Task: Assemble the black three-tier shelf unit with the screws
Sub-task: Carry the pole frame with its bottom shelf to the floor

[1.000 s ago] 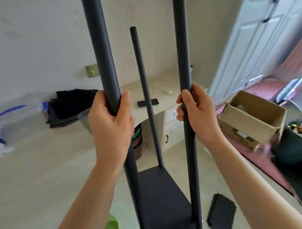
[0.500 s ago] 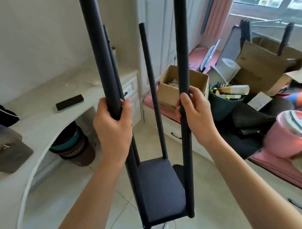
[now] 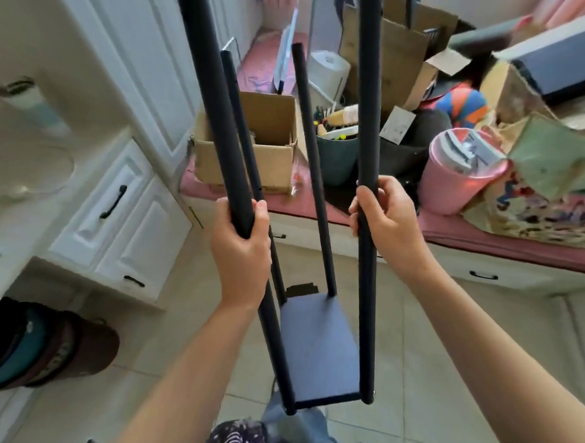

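Black steel fills the head view: a person's left hand [image 3: 242, 249] wraps its fingers around the near left post [image 3: 209, 95] while the right hand [image 3: 386, 214] grips the near right post [image 3: 368, 108], holding the partly built shelf unit above the tiled floor [image 3: 445, 375]. One shelf panel [image 3: 316, 348] joins four posts at the bottom; the upper tiers look not yet fitted. To set it down cleanly, both grips should likely stay level so the frame does not rack at its screwed joints. Behind, on a pink cushioned bench [image 3: 482, 241], an open cardboard box [image 3: 250, 153] shows contents too unclear to name, a dark green pot [image 3: 336, 156] bristles with pens, and a pink tub [image 3: 462, 174] stands lidded.
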The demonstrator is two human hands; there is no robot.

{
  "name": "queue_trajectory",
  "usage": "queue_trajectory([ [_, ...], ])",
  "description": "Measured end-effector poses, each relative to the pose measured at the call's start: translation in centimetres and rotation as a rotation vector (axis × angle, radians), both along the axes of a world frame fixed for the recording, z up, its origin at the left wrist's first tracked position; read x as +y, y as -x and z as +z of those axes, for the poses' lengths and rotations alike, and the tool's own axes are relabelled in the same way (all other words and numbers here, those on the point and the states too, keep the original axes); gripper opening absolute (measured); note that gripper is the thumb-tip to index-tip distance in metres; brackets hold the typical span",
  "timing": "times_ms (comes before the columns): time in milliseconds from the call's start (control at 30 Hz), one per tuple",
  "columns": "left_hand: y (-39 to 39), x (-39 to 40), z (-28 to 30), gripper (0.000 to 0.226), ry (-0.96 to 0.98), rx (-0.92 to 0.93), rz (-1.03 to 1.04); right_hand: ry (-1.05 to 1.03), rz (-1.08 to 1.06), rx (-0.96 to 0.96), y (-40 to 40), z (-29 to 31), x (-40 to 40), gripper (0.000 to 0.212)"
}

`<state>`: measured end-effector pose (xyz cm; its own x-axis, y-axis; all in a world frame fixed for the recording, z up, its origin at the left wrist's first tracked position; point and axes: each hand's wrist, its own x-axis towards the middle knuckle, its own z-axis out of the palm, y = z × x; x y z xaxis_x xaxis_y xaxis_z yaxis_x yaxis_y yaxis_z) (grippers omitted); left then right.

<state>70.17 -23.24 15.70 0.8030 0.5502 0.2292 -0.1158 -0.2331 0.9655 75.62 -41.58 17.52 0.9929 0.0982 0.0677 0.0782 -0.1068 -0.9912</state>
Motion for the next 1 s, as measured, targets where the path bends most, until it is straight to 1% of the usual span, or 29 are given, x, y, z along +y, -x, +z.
queue_trajectory([
  [33, -0.6, -0.6, -0.4, 0.018, 0.01, 0.013, -0.039, 0.003, -0.038, 0.017, -0.2, -0.4, -0.7, 0.002],
  [233, -3.7, -5.1, -2.1, 0.017, 0.027, 0.063, -0.264, 0.083, -0.239, 0.064, -0.8, -2.8, -6.0, 0.009],
  [333, -4.8, -8.2, -3.1, 0.02, 0.027, 0.084, -0.337, 0.088, -0.277, 0.083, -0.7, -4.0, -9.3, 0.01],
  [467, -6.2, -12.7, -4.7, 0.016, 0.021, 0.138, -0.403, 0.122, -0.257, 0.111, -0.9, -5.3, -14.7, 0.013],
  [567, -7.0, -16.3, -6.2, 0.021, 0.0, 0.188, -0.432, 0.159, -0.202, 0.185, -1.4, -6.2, -19.4, 0.015],
  [633, -7.4, -18.9, -7.5, 0.018, -0.019, 0.237, -0.453, 0.196, -0.181, 0.237, -1.8, -7.0, -22.5, 0.016],
  [867, -8.6, -26.0, -13.2, 0.008, -0.027, 0.468, -0.449, 0.356, -0.079, 0.353, -3.5, -11.9, -31.0, 0.02],
  [1000, -10.2, -28.4, -16.4, 0.01, -0.03, 0.594, -0.483, 0.422, -0.076, 0.426, -4.7, -15.7, -33.9, 0.019],
])
